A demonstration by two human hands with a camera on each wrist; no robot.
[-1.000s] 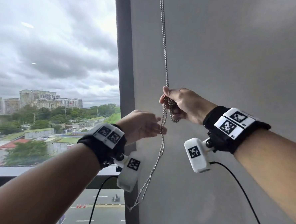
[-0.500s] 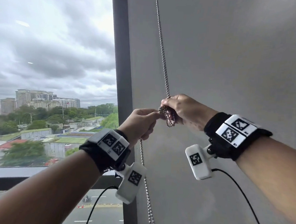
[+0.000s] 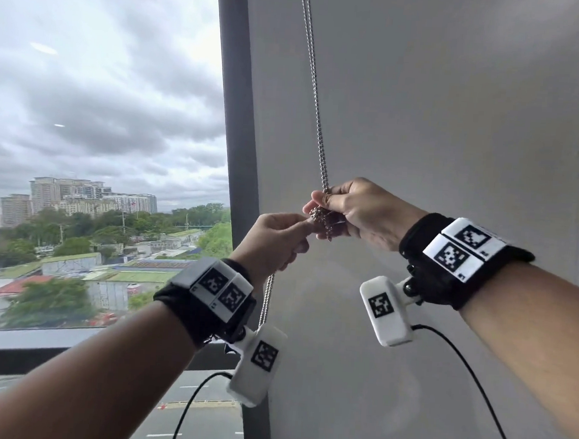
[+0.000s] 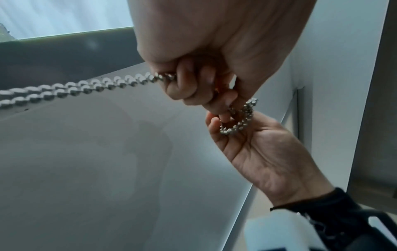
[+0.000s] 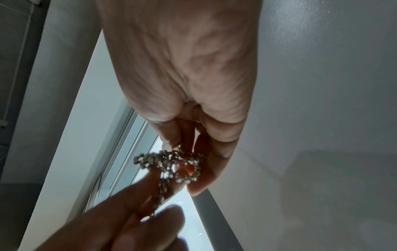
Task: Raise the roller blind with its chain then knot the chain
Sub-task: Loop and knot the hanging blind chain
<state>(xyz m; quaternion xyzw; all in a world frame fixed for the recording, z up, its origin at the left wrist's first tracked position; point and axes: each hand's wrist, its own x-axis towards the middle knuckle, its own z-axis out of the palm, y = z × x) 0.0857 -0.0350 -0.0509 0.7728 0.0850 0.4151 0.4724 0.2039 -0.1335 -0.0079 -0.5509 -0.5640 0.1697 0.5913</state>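
A silver bead chain hangs down the grey wall beside the window frame. At chest height it is bunched into a small looped tangle between both hands. My right hand pinches the loop from the right, fingers curled round it. My left hand grips the chain from the left, fingers curled, with the doubled strand running out of its fist and down past the wrist. The blind itself is out of view.
A dark window frame post stands just left of the chain, with glass and a city view beyond. The plain grey wall fills the right. Black cables hang from both wrist cameras.
My left hand rose from below and closed on the chain at the loop, meeting the right hand. The loose lower chain swung left, under my left wrist. The loop has drawn tighter.
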